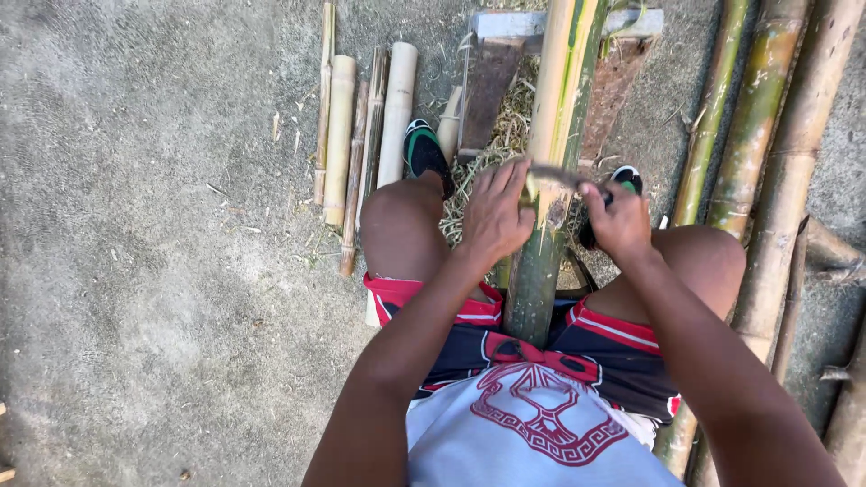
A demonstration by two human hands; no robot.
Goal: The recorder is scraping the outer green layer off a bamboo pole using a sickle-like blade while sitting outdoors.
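A thick green and yellow bamboo pole runs from between my knees up to a wooden block at the top. A curved dark blade lies across the pole. My left hand presses on the blade's left end, fingers over the pole's side. My right hand is closed around the blade's handle on the pole's right. My knees flank the pole, and my feet in black and green shoes rest on the ground ahead.
Several cut pale bamboo pieces lie in a row on the concrete to the left. Long green-brown bamboo poles lie along the right. A wooden block frame with straw-like shavings sits under the pole's far end.
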